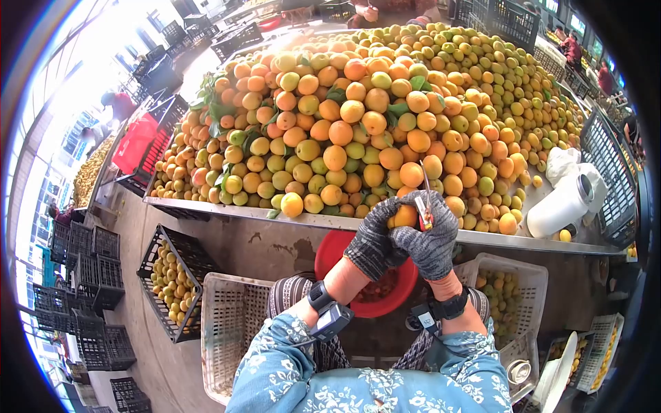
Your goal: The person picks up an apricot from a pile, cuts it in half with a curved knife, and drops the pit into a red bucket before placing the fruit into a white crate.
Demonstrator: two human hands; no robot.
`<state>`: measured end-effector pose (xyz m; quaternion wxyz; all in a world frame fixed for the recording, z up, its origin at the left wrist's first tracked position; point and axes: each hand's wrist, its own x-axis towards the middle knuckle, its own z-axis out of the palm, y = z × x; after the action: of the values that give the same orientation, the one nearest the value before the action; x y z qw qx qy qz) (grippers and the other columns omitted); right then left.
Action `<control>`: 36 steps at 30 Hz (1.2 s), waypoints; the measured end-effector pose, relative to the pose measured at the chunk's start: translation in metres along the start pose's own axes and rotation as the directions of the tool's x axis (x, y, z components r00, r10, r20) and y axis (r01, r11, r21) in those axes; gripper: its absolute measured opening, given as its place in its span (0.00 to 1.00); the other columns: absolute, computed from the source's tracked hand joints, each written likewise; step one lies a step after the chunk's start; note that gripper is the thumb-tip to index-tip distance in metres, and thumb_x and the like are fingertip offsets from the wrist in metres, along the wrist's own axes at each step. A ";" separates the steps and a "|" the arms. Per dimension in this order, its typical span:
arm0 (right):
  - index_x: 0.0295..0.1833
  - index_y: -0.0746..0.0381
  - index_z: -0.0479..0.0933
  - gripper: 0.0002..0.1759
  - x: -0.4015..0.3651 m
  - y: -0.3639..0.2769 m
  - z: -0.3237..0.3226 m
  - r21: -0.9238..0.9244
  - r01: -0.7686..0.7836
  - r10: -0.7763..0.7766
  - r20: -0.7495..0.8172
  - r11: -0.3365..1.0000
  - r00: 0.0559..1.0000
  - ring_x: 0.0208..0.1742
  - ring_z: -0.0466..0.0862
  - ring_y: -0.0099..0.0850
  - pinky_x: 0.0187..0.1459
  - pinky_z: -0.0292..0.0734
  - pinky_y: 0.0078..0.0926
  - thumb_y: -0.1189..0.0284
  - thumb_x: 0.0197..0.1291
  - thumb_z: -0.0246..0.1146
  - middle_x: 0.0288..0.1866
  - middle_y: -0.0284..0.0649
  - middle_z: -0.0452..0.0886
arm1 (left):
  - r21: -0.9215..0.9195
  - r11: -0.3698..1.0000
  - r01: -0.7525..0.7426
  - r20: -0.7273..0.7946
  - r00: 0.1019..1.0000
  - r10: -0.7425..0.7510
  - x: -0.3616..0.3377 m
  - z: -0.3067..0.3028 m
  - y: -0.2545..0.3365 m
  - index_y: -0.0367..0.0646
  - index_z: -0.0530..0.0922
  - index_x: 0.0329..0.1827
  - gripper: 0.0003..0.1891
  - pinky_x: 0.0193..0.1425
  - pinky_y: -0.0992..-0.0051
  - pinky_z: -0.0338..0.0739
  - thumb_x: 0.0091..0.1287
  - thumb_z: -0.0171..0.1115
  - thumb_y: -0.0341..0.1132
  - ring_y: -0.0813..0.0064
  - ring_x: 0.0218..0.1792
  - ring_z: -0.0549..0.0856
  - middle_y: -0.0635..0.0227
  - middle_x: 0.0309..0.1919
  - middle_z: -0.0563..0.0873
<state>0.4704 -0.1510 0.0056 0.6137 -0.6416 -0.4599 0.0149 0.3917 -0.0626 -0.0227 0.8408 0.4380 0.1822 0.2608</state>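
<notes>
Gloved hands are closed together above the red basin (335, 256): an apricot (405, 217) is gripped by the left hand (375, 235), and a small knife (425, 201) is held against it by the right hand (432, 242). Behind the basin, an apricot pile (358, 124) is heaped on the desk (227, 210).

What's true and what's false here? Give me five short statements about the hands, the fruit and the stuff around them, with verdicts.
1. The left hand and right hand wear knit gloves. True.
2. The left hand holds an apricot, the right a knife. True.
3. The red bowl sits on the table. False: it is below the table's edge, under the hands.
4. The white jug lies left of the pile. False: it is right of it.
5. The black crate holds fruit. True.
</notes>
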 end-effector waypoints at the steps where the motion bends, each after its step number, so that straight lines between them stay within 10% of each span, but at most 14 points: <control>1: 0.43 0.63 0.79 0.23 0.000 -0.001 0.001 0.060 -0.048 0.049 -0.018 0.997 0.999 0.40 0.82 0.32 0.46 0.77 0.28 0.76 0.34 0.69 0.38 0.39 0.80 | -0.471 0.798 0.376 0.062 0.917 -0.395 0.000 0.004 0.007 0.48 0.78 0.45 0.15 0.24 0.80 0.81 0.66 0.60 0.49 0.77 0.26 0.84 0.72 0.31 0.84; 5: 0.45 0.64 0.78 0.23 -0.002 -0.004 0.006 0.394 -0.368 0.382 0.046 0.842 0.923 0.41 0.81 0.28 0.46 0.77 0.27 0.77 0.35 0.68 0.38 0.37 0.81 | -0.505 0.762 0.404 0.059 0.897 -0.437 0.002 0.000 0.007 0.47 0.78 0.46 0.16 0.23 0.80 0.81 0.67 0.60 0.49 0.77 0.25 0.84 0.71 0.33 0.84; 12: 0.44 0.66 0.76 0.22 0.004 -0.010 0.007 -0.122 -0.030 0.034 0.027 0.992 0.999 0.40 0.82 0.35 0.44 0.78 0.29 0.77 0.36 0.67 0.37 0.41 0.79 | -0.543 0.763 0.351 0.094 0.928 -0.360 0.000 -0.005 0.001 0.47 0.77 0.47 0.14 0.37 0.75 0.83 0.68 0.57 0.46 0.72 0.35 0.85 0.68 0.36 0.85; 22: 0.42 0.65 0.75 0.19 -0.002 0.001 0.017 -0.277 0.052 -0.054 0.002 0.959 0.999 0.37 0.82 0.38 0.42 0.78 0.31 0.77 0.38 0.67 0.37 0.41 0.78 | -0.632 0.725 0.275 -0.066 0.912 -0.404 0.003 0.005 0.001 0.47 0.78 0.46 0.18 0.36 0.71 0.83 0.66 0.57 0.53 0.68 0.32 0.85 0.65 0.31 0.85; 24: 0.41 0.64 0.75 0.18 -0.005 0.017 0.021 -0.027 -0.048 0.044 -0.117 0.999 0.992 0.34 0.80 0.41 0.38 0.77 0.34 0.76 0.40 0.66 0.33 0.43 0.76 | -0.624 0.702 0.343 -0.003 0.897 -0.441 0.013 -0.016 -0.012 0.47 0.78 0.45 0.19 0.34 0.73 0.83 0.66 0.57 0.54 0.69 0.31 0.85 0.65 0.30 0.85; 25: 0.44 0.64 0.73 0.18 -0.003 0.016 0.015 0.407 -0.312 0.349 -0.017 0.858 0.937 0.31 0.79 0.33 0.34 0.77 0.29 0.79 0.44 0.65 0.33 0.39 0.76 | -0.610 0.676 0.413 0.063 0.876 -0.478 0.015 -0.018 -0.008 0.46 0.78 0.44 0.20 0.32 0.75 0.82 0.66 0.57 0.55 0.69 0.30 0.85 0.65 0.28 0.85; 27: 0.47 0.64 0.72 0.19 0.005 0.016 0.006 0.883 -0.293 0.446 0.110 0.366 0.888 0.28 0.78 0.30 0.30 0.78 0.25 0.81 0.46 0.64 0.34 0.39 0.77 | -0.626 0.623 0.469 0.257 0.878 -0.403 0.011 -0.023 -0.004 0.45 0.78 0.44 0.21 0.30 0.79 0.82 0.65 0.57 0.55 0.71 0.31 0.85 0.64 0.30 0.84; 29: 0.50 0.65 0.71 0.21 0.002 0.035 -0.014 0.878 -0.409 0.418 0.284 0.248 0.863 0.25 0.77 0.31 0.27 0.78 0.24 0.79 0.47 0.63 0.35 0.42 0.77 | -0.472 0.840 0.269 0.001 0.953 -0.305 0.005 -0.010 0.004 0.43 0.78 0.46 0.22 0.30 0.77 0.82 0.66 0.57 0.54 0.69 0.34 0.85 0.61 0.35 0.84; 31: 0.52 0.65 0.71 0.22 0.005 0.033 -0.020 0.905 -0.425 0.291 0.403 0.016 0.868 0.26 0.78 0.32 0.27 0.78 0.25 0.75 0.49 0.62 0.39 0.47 0.79 | -0.667 0.653 0.359 0.180 0.928 -0.326 0.001 -0.021 0.012 0.44 0.75 0.53 0.16 0.43 0.69 0.81 0.66 0.57 0.41 0.71 0.41 0.83 0.63 0.43 0.83; 35: 0.53 0.64 0.71 0.24 0.006 0.020 -0.022 0.876 -0.454 0.332 0.385 0.161 0.861 0.33 0.82 0.36 0.29 0.80 0.28 0.75 0.47 0.63 0.48 0.51 0.79 | -0.411 0.817 0.404 0.366 0.894 -0.258 -0.004 -0.020 0.026 0.43 0.74 0.57 0.20 0.43 0.71 0.79 0.63 0.63 0.39 0.68 0.40 0.83 0.65 0.44 0.83; 36: 0.54 0.66 0.72 0.24 0.007 0.017 -0.018 0.857 -0.458 0.427 0.332 0.235 0.841 0.29 0.83 0.33 0.26 0.78 0.24 0.76 0.46 0.62 0.44 0.49 0.80 | 0.176 0.983 0.052 0.279 0.955 -0.101 -0.007 -0.021 0.029 0.43 0.74 0.57 0.23 0.44 0.70 0.79 0.59 0.67 0.37 0.67 0.40 0.83 0.64 0.44 0.83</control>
<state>0.4947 -0.1582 0.0003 0.8248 -0.2954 -0.1812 0.4467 0.3669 -0.0395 -0.0100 0.8283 0.5324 0.0963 0.1456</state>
